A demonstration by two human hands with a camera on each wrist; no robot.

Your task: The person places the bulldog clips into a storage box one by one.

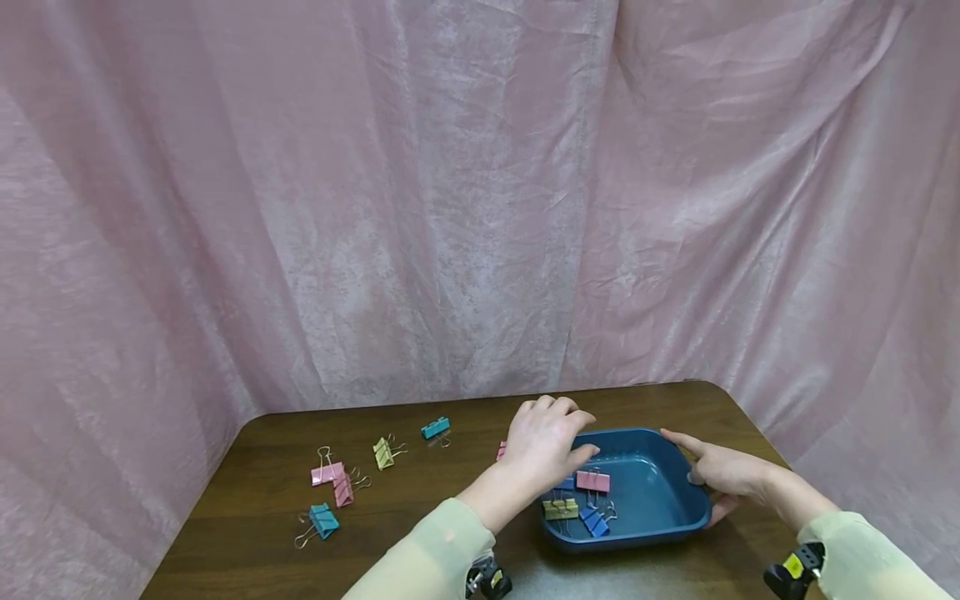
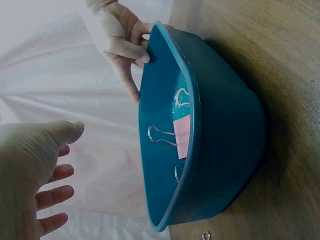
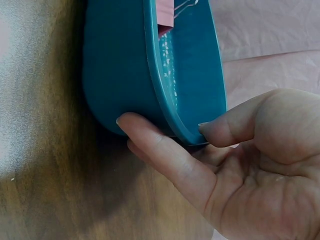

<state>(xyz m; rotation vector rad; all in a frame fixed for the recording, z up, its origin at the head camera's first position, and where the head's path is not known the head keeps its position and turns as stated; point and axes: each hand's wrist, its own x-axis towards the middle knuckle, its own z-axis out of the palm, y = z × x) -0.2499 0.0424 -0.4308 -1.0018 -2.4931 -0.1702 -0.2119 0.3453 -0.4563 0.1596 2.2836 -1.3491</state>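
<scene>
A blue plastic tray (image 1: 654, 493) holds several binder clips: a pink clip (image 1: 593, 481), a yellow clip (image 1: 560, 509), a blue clip (image 1: 595, 522) and another blue one (image 1: 566, 483) partly hidden by the left hand. My right hand (image 1: 726, 472) pinches the tray's right wall, thumb inside and fingers outside, as the right wrist view shows. Over the tray's left end hovers my left hand (image 1: 543, 440), thumb apart from the loosely bent fingers. In the left wrist view that hand (image 2: 35, 165) holds nothing and is apart from the tray (image 2: 225, 125).
Across the wooden table's (image 1: 247, 517) left half lie two pink clips (image 1: 327, 474), a teal clip (image 1: 324, 521), a yellow clip (image 1: 384, 453) and another teal clip (image 1: 435, 427). A pink clip (image 1: 501, 450) shows partly behind my left hand. Pink curtains (image 1: 450, 208) hang behind the table.
</scene>
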